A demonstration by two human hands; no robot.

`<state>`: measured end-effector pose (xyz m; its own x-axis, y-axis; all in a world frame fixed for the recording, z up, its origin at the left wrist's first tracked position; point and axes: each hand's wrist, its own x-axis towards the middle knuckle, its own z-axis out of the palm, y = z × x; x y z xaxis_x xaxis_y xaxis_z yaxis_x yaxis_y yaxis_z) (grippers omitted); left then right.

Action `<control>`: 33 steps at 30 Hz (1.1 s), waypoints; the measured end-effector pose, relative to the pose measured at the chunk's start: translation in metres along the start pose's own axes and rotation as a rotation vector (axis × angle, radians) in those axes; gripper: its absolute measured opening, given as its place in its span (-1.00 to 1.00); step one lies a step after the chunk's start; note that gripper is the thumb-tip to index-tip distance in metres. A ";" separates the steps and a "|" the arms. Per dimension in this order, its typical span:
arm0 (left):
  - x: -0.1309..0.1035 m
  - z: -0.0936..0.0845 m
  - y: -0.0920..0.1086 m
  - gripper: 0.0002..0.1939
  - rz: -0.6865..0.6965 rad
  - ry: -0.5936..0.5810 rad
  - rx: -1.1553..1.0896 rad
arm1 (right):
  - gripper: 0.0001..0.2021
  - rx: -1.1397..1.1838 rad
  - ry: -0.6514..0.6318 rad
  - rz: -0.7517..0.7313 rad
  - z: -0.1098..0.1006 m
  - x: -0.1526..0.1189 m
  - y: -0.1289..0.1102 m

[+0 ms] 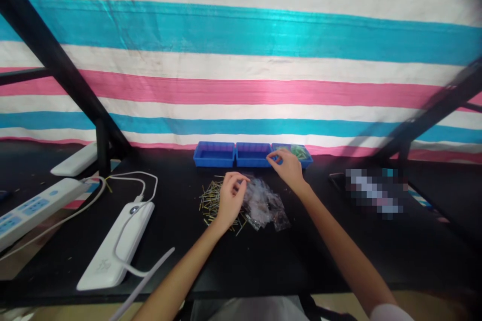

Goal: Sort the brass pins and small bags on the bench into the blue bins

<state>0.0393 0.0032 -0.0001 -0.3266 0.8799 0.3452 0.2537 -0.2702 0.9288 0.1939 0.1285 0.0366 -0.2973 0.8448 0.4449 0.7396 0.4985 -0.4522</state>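
My left hand (231, 199) is over the right side of a pile of thin yellow and silver rods (209, 200), its fingers curled and the thumb close to them. Whatever it may hold is too small to see. Beside it lie several small clear plastic bags (259, 206), overlapping in a heap. My right hand (289, 168) is raised in front of the blue trays, thumb and forefinger pinched near the border of the middle tray (253, 161) and the right tray (307, 162). Any thing in that pinch cannot be made out. Green material (299, 152) shows inside the right tray.
A left blue tray (214, 163) completes the row at the back. To the left lie a white power bank (116, 246) with cables and a power strip (35, 208). On the right is a blurred-out item (372, 190). Black frame bars (71, 80) slant up on both sides.
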 end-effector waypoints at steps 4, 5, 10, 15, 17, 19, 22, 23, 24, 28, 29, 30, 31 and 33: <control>-0.001 -0.003 0.004 -0.85 0.052 0.014 0.049 | -0.84 -0.014 -0.039 0.017 -0.010 -0.018 -0.003; -0.002 -0.005 0.005 -0.85 0.067 0.009 0.070 | -0.84 -0.013 -0.049 0.018 -0.013 -0.023 -0.003; -0.023 -0.018 0.010 -0.86 0.125 -0.028 0.236 | -0.81 0.058 -0.238 -0.125 -0.018 -0.046 0.001; -0.057 -0.027 0.012 -0.86 0.112 -0.026 0.411 | -0.58 0.063 -0.389 -0.228 -0.010 -0.080 0.005; -0.071 -0.028 0.016 -0.86 0.120 -0.038 0.469 | -0.52 0.030 -0.413 -0.219 -0.009 -0.093 0.006; -0.083 -0.028 0.019 -0.86 0.143 -0.058 0.522 | -0.48 0.020 -0.446 -0.218 -0.010 -0.103 0.007; -0.095 -0.026 0.020 -0.85 0.202 -0.069 0.606 | -0.47 0.008 -0.463 -0.236 -0.014 -0.115 0.011; -0.098 -0.026 0.019 -0.85 0.226 -0.066 0.633 | -0.48 -0.005 -0.456 -0.249 -0.015 -0.118 0.012; -0.101 -0.026 0.017 -0.86 0.249 -0.062 0.657 | -0.51 -0.020 -0.444 -0.262 -0.016 -0.120 0.013; -0.110 -0.030 0.011 -0.86 0.295 -0.046 0.704 | -0.66 -0.050 -0.353 -0.281 -0.016 -0.132 0.015; -0.112 -0.032 0.010 -0.86 0.300 -0.043 0.709 | -0.70 -0.049 -0.328 -0.278 -0.016 -0.135 0.015; -0.113 -0.035 0.010 -0.86 0.306 -0.041 0.714 | -0.73 -0.050 -0.305 -0.273 -0.017 -0.138 0.015; -0.114 -0.037 0.011 -0.86 0.314 -0.039 0.719 | -0.75 -0.050 -0.286 -0.264 -0.017 -0.142 0.016; -0.115 -0.043 0.013 -0.85 0.331 -0.036 0.730 | -0.77 -0.054 -0.259 -0.245 -0.020 -0.148 0.016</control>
<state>0.0411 -0.1186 -0.0220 -0.1043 0.8142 0.5711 0.8679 -0.2059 0.4521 0.2617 0.0074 -0.0211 -0.6078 0.7260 0.3216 0.6560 0.6873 -0.3119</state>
